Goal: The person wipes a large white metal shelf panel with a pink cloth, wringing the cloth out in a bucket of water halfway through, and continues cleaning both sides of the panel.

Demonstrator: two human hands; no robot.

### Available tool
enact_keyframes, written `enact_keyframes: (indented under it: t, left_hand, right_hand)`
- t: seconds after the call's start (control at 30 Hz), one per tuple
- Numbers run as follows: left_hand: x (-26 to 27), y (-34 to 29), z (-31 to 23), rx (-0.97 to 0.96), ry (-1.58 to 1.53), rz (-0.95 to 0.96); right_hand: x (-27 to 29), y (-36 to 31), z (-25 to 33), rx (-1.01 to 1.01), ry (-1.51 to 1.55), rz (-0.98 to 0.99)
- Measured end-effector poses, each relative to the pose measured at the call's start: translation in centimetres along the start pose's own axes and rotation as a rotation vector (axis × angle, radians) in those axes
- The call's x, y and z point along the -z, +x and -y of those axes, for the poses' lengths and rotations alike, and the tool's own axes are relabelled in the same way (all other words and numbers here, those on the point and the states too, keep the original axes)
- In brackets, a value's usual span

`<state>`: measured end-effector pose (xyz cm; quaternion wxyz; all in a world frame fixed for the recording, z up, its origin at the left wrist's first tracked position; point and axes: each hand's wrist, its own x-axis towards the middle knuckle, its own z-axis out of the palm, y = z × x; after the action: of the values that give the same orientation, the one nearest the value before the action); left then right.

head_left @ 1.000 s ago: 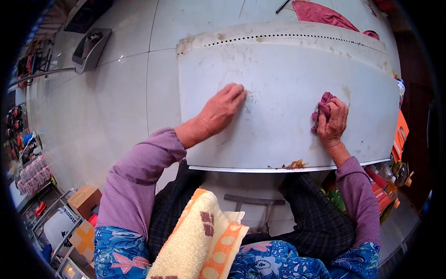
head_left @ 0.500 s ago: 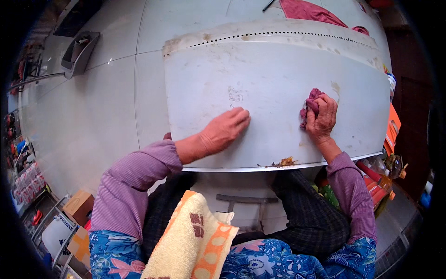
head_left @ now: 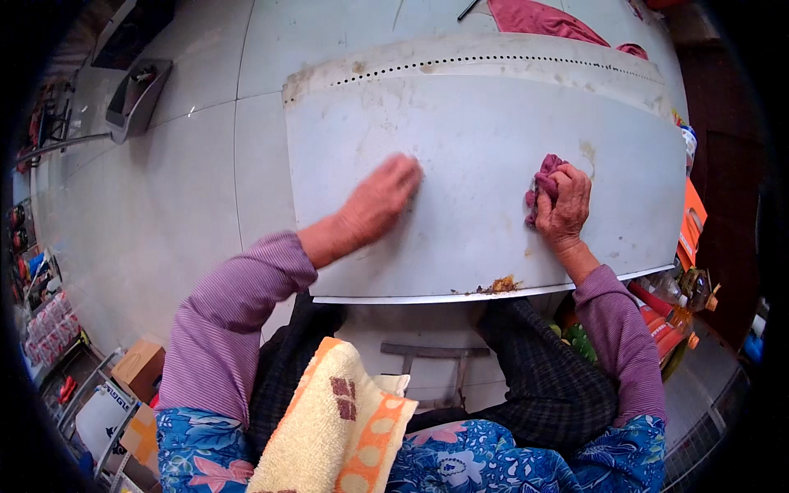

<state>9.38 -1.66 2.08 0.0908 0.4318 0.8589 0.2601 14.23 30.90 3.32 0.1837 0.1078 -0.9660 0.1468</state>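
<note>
A pale grey-white metal panel with a row of small holes along its far edge lies in front of me, its near edge over my knees. My left hand is over the left half of the panel, blurred by motion. Its fingers are bunched together; whatever they may hold is hidden. On the right half, my right hand is closed on a crumpled maroon cloth pressed against the panel. Brownish dirt crumbs sit at the panel's near edge, and faint stains mark its surface.
A yellow and orange towel hangs at my front. A grey dustpan stands on the tiled floor at far left. Red fabric lies beyond the panel. Bottles and packages are at the right; a cardboard box is at lower left.
My left hand has moved up and slightly left across the panel, over the dark smudge seen before. My right hand and the cloth stay nearly in place.
</note>
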Motion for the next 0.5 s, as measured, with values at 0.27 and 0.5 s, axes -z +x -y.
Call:
enact_keyframes:
  t: [0.27,0.5]
  left_hand:
    - [0.8,-0.2,0.5,0.024,0.047,0.025]
    - [0.8,-0.9,1.7,0.083,0.001,-0.059]
  right_hand:
    - [-0.1,0.2,0.4,-0.013,0.004,0.005]
    - [0.0,0.0,0.7,-0.026,0.011,0.009]
